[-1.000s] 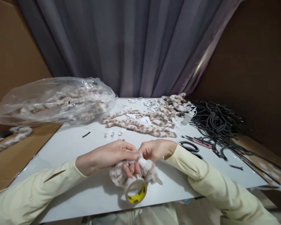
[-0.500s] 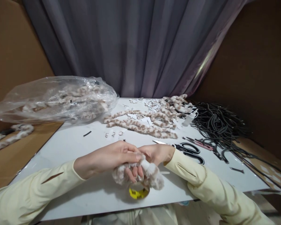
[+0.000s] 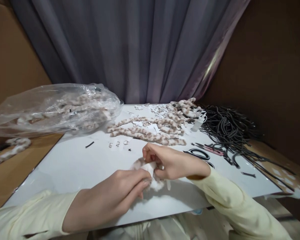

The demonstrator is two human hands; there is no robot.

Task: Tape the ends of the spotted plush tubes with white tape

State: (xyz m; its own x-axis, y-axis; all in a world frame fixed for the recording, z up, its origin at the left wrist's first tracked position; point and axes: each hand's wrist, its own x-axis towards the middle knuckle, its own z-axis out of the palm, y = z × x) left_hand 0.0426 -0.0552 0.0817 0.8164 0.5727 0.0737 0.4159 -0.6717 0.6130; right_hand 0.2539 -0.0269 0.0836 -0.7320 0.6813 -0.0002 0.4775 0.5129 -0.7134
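A fluffy white-and-brown plush strip [image 3: 157, 184] is bunched over the table between my two hands, mostly covered by them. My left hand [image 3: 117, 191] pinches its near side with thumb and fingers together. From the far right, my right hand [image 3: 173, 161] grips the same strip with bent fingers. The black handles of the scissors [image 3: 190, 152] lie beyond my right wrist, their blades hidden behind the hand. Three small metal rings [image 3: 118, 144] and a tiny black piece [image 3: 129, 150] rest farther back.
More plush strips [image 3: 150, 136] lie across the table's rear. A clear plastic bag [image 3: 52, 110] of them sits at left. Black cords [image 3: 230, 130] pile up at right, near pink-handled snips [image 3: 213, 150] and a small white bottle [image 3: 197, 124]. A grey curtain [image 3: 130, 50] hangs behind.
The right hand has moved up and over the plush strip, its fingers now bent on the far side. The left hand has come nearer and lower. The yellow tape roll is now out of sight.
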